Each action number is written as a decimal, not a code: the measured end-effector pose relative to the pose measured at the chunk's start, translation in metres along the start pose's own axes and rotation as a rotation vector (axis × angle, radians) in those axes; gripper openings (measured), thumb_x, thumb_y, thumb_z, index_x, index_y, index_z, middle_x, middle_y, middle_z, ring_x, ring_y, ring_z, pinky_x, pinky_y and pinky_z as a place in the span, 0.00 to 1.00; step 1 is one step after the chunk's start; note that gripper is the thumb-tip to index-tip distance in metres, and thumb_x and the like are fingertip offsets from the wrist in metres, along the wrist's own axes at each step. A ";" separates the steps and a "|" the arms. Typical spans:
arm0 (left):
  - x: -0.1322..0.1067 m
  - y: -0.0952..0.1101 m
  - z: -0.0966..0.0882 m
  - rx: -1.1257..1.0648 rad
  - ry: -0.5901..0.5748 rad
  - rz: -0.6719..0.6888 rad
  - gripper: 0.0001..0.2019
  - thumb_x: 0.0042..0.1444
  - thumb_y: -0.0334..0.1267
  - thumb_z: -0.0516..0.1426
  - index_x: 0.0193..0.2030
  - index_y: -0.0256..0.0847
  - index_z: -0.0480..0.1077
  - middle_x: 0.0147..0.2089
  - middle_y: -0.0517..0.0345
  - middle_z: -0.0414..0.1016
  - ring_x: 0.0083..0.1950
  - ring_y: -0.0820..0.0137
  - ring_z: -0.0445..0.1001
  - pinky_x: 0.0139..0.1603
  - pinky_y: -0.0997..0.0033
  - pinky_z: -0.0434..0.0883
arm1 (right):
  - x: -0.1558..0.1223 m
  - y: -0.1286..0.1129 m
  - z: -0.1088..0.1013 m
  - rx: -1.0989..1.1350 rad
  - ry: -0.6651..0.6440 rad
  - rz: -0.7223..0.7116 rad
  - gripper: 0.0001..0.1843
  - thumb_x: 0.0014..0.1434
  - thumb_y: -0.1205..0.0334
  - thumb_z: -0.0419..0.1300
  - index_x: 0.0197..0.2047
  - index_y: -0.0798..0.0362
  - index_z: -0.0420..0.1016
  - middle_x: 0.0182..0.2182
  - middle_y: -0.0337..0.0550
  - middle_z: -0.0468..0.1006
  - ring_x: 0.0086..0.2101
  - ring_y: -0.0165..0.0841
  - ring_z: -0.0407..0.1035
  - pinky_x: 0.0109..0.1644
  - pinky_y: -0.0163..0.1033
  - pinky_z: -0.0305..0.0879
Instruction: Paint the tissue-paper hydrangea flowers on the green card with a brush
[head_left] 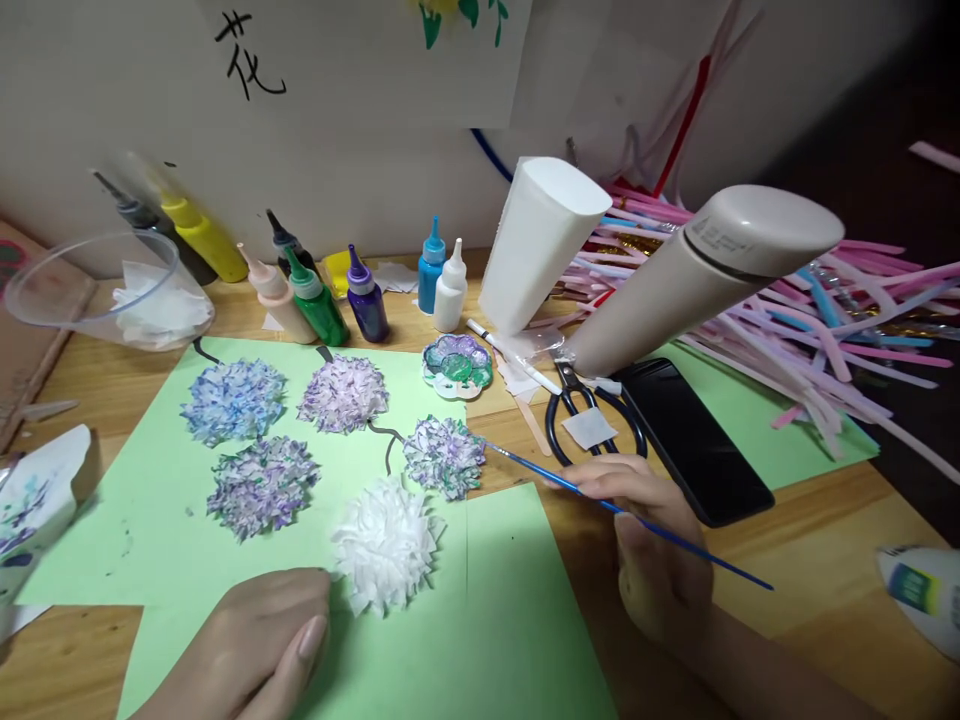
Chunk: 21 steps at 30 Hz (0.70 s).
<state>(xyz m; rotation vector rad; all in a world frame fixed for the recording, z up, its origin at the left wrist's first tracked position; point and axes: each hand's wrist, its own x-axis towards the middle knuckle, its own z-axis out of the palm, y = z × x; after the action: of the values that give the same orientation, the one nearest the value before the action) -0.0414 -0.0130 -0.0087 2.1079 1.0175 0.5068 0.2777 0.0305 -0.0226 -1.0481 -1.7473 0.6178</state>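
The right hand grips the brush beside the purple-green flower. The left hand lies beside the white flower, grip not determinable. The tub contains tissue; the palette, paint.

And here's the left grip, completely bare, its thumbnail smooth and rounded at the tip; across now to the right grip, bare too, slim-fingered, meeting an uncovered forearm.
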 end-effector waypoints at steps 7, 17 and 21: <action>0.000 0.001 -0.001 0.003 -0.010 -0.009 0.14 0.65 0.28 0.39 0.27 0.42 0.50 0.23 0.63 0.59 0.23 0.75 0.61 0.25 0.74 0.59 | 0.002 0.000 0.001 -0.016 -0.001 0.021 0.12 0.63 0.67 0.49 0.46 0.49 0.70 0.39 0.45 0.76 0.43 0.37 0.70 0.46 0.43 0.68; 0.000 0.001 -0.001 0.004 -0.022 -0.006 0.14 0.65 0.28 0.38 0.27 0.42 0.50 0.22 0.63 0.57 0.22 0.75 0.60 0.24 0.74 0.58 | 0.002 -0.001 0.000 0.011 -0.022 0.073 0.12 0.64 0.66 0.48 0.45 0.47 0.71 0.37 0.44 0.75 0.42 0.36 0.69 0.45 0.43 0.68; -0.001 0.000 -0.002 0.004 -0.027 -0.009 0.14 0.65 0.28 0.38 0.27 0.42 0.50 0.22 0.63 0.58 0.23 0.75 0.60 0.24 0.74 0.58 | 0.002 0.000 -0.001 0.015 -0.008 0.095 0.12 0.64 0.65 0.48 0.43 0.47 0.71 0.36 0.44 0.75 0.40 0.37 0.70 0.43 0.43 0.68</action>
<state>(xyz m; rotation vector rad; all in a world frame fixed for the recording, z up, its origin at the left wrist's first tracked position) -0.0428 -0.0129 -0.0072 2.1072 1.0126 0.4707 0.2778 0.0318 -0.0212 -1.1250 -1.7048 0.6938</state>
